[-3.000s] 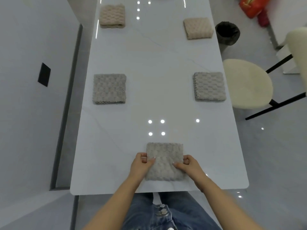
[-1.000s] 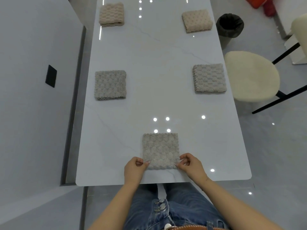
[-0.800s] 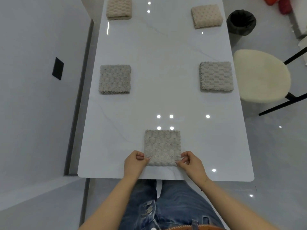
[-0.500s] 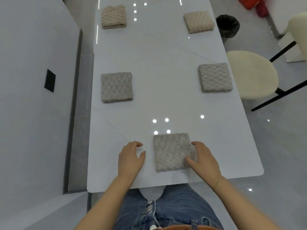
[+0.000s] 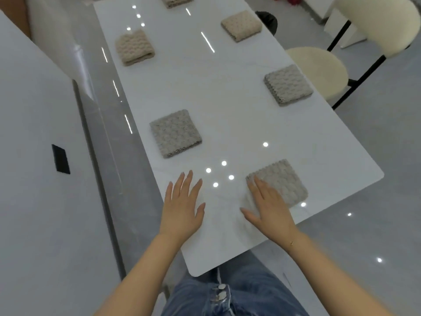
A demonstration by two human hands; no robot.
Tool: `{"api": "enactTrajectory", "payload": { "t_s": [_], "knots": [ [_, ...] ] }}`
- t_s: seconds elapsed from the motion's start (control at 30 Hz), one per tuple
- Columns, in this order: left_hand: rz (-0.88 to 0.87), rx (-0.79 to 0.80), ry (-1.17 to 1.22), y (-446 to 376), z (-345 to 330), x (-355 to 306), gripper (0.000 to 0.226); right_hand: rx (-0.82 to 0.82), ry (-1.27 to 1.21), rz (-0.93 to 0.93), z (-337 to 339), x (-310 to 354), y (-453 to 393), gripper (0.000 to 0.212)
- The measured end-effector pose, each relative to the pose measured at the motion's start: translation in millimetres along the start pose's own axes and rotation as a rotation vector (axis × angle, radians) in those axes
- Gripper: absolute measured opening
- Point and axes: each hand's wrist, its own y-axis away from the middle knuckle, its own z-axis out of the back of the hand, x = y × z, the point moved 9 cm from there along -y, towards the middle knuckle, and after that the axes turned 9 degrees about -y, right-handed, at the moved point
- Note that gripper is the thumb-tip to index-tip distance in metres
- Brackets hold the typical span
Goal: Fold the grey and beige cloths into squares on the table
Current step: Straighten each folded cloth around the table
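- Cloths are folded: the nearest grey cloth (image 5: 279,182) lies at our 1 o'clock near the table's (image 5: 227,87) right edge, other squares beyond from 11 to 1.
- Our right hand (image 5: 267,205) rests flat, fingers straight, on that cloth's near corner; our left hand (image 5: 183,205) lies open on bare tabletop, holding nothing.
- To finish well, we should press evenly and square the edges.
- One more cloth (image 5: 177,0) at 12 is cut off; it's probably beige.
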Motion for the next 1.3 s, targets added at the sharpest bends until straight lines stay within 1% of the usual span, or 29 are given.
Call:
{"api": "enactTrajectory", "payload": {
  "t_s": [0.17, 0.43, 0.57, 0.67, 0.77, 0.87, 1.0, 1.2, 1.3],
  "knots": [
    [-0.008, 0.019, -0.039, 0.6, 2.9, 12.5, 0.059, -0.002, -0.056, -0.046, -12.8, 3.2, -5.7, 0.083],
    [-0.042, 0.082, 0.034, -27.1, 3.3, 47.3, 0.068, -0.015, -0.155, -0.129, -23.8, 25.0, -30.2, 0.084],
    [-0.134, 0.115, 0.060, -64.9, -0.9, 69.7, 0.072, -0.050, -0.173, -0.196, -41.4, 46.8, -44.2, 0.082],
    [-0.226, 0.117, 0.083, -96.5, 0.3, 94.0, 0.072, -0.111, -0.191, -0.299, -49.6, 64.2, -61.0, 0.081],
    [-0.327, 0.128, 0.069, -121.0, 4.7, 124.7, 0.070, -0.223, -0.305, -0.447, -51.1, 87.1, -75.3, 0.069],
    [-0.395, 0.125, 0.053, -139.0, 15.1, 150.5, 0.069, -0.293, -0.411, -0.537, -53.7, 113.6, -88.6, 0.068],
    [-0.425, 0.152, 0.067, -162.9, 24.9, 172.8, 0.074, -0.316, -0.394, -0.539, -53.6, 143.0, -110.9, 0.067],
    [-0.446, 0.186, 0.066, -196.8, 30.9, 177.6, 0.078, -0.326, -0.468, -0.585, -52.1, 143.6, -138.8, 0.064],
    [-0.487, 0.228, 0.043, -215.2, 34.9, 166.2, 0.068, -0.319, -0.507, -0.596, -51.7, 140.7, -153.1, 0.062]
  ]
}}
